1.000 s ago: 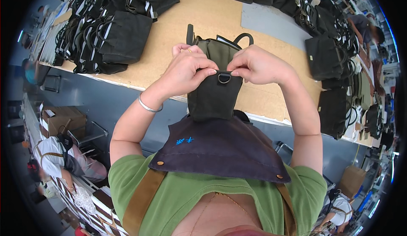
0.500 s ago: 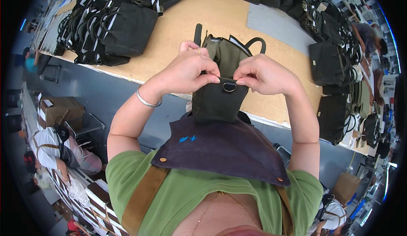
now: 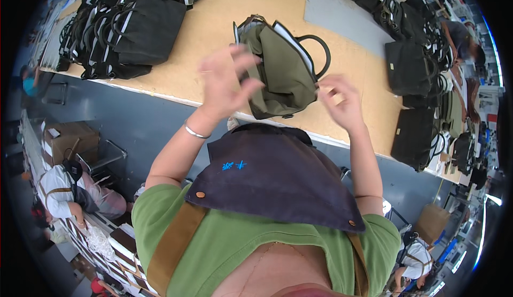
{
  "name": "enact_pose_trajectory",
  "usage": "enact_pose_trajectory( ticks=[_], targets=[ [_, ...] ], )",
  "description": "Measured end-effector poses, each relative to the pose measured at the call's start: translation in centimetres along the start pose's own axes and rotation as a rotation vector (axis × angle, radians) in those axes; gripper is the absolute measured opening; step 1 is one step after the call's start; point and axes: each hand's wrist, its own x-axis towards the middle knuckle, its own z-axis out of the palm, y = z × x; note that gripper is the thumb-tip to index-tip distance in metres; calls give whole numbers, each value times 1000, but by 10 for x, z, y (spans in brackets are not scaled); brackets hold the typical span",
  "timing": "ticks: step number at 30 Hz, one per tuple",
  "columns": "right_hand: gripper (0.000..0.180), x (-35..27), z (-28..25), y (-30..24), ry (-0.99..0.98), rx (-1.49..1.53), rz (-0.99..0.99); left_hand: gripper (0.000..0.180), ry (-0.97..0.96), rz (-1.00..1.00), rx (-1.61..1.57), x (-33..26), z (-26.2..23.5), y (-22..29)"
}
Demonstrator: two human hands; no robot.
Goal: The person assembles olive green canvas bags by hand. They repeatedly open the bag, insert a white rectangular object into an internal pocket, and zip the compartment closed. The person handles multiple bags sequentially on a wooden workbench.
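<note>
An olive-green handbag [image 3: 286,64] stands on the table edge in front of me, its mouth open and pale inside. One dark looped handle [image 3: 327,56] rises on its right. At the bag's left side is my left hand [image 3: 224,80], blurred by motion, fingers spread and nothing held. My right hand [image 3: 343,102] is beside the right side of the bag, also blurred, with its fingers apart; whether a fingertip touches the fabric I cannot tell. The near lower side of the bag is partly hidden.
Dark handbags [image 3: 147,30] crowd the table's left side, and more dark bags [image 3: 411,75] line the right. A grey sheet [image 3: 344,22] lies on the tan tabletop [image 3: 214,24]. Other people [image 3: 56,185] work behind me; a cardboard box [image 3: 69,139] is at left.
Both hands have let go of the dark flap with the metal D-ring and moved apart. The flap has gone from view, and the bag now shows its olive side and open mouth.
</note>
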Motion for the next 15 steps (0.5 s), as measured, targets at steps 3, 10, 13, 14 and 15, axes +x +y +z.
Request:
enact_pose_trajectory(
  ticks=[3, 10, 13, 14, 15],
  targets=[
    [28, 2, 3, 14, 239, -100, 38, 29, 228, -802, -563, -57, 20, -51],
    [30, 43, 60, -43, -261, -296, 167, 32, -360, -310, -578, -49, 56, 33],
    [17, 62, 49, -41, -201, -237, 23, 42, -407, -250, -289, -27, 21, 10],
    [16, 66, 46, -36, -194, -234, -81, 42, -356, -211, -160, -16, 11, 3],
    [11, 68, 44, -39, -178, -62, -44, 42, -275, -212, -37, 2, 1, 6]
  ],
)
